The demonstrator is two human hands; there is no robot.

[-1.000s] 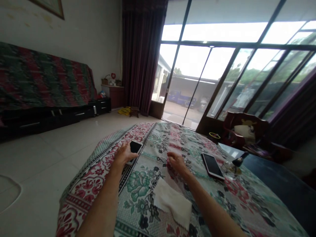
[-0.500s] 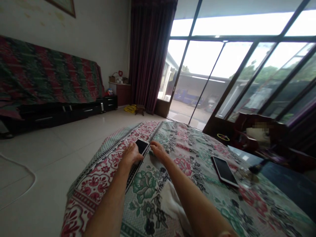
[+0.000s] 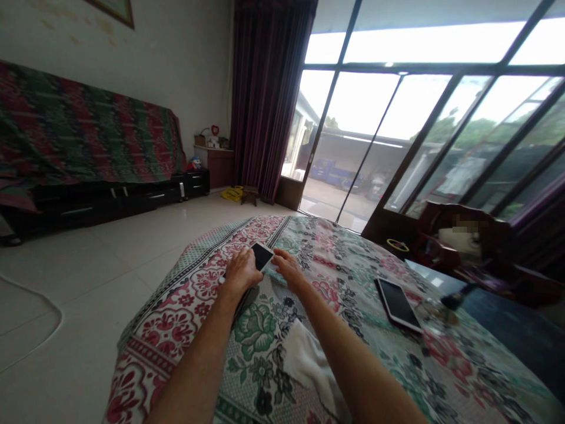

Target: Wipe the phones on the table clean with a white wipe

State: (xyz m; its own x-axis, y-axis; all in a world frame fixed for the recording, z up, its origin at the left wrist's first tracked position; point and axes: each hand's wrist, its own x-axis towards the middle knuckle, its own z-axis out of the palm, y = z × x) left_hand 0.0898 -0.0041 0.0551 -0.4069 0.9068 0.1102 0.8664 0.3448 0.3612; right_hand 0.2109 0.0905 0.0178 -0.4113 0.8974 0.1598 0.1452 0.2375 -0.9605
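My left hand (image 3: pixel 242 272) is closed on a tablet (image 3: pixel 262 255) with a dark screen and white border. The hand covers its left part, with the thumb along the near edge. My right hand (image 3: pixel 289 269) is just right of the tablet, fingers loosely apart, fingertips at its right edge; I cannot tell whether they touch it. Under both hands spreads a flowered cloth (image 3: pixel 256 333). A crumpled white cloth (image 3: pixel 304 359) lies on it, partly behind my right forearm. Further right, a second white-bordered tablet (image 3: pixel 399 304) lies flat, screen up.
Beside the second tablet sits a clear, glassy object (image 3: pixel 435 311), hard to make out. A dark glossy tabletop (image 3: pixel 498 330) shows at the right, with a wooden chair (image 3: pixel 463 235) behind it. A white cable (image 3: pixel 55 306) runs over the tiled floor at the left.
The tablet has shifted slightly right and appears tilted up more, with my left hand moving along with it. My right hand has moved slightly right, its fingers still near the tablet's edge.
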